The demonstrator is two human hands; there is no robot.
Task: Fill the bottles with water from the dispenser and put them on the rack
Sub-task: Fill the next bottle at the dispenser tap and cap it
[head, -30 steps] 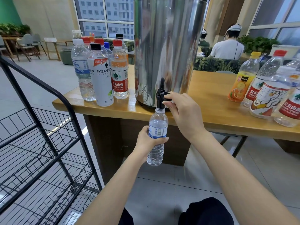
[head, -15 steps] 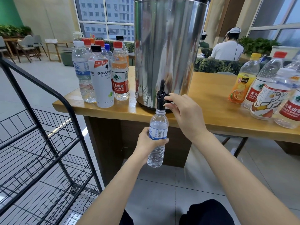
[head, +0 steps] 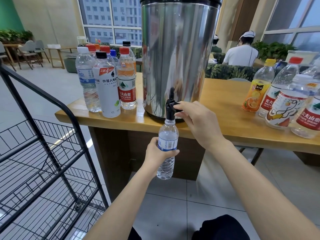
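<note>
A tall steel water dispenser (head: 176,54) stands on the wooden table (head: 225,118), its black tap (head: 170,110) over the front edge. My left hand (head: 155,153) grips a small clear bottle with a blue label (head: 167,153), mouth pushed up against the tap's spout. My right hand (head: 195,123) pinches the tap's lever. The bottle looks nearly full of water. A black wire rack (head: 43,161) stands at the left, its shelves bare.
Several capped bottles (head: 107,80) stand left of the dispenser, several more (head: 285,97) lie and stand at the table's right. A person in white (head: 240,52) sits beyond the table, back turned. Tiled floor lies below.
Both hands keep their hold on the bottle and the tap. The view has shifted slightly; nothing else moved.
</note>
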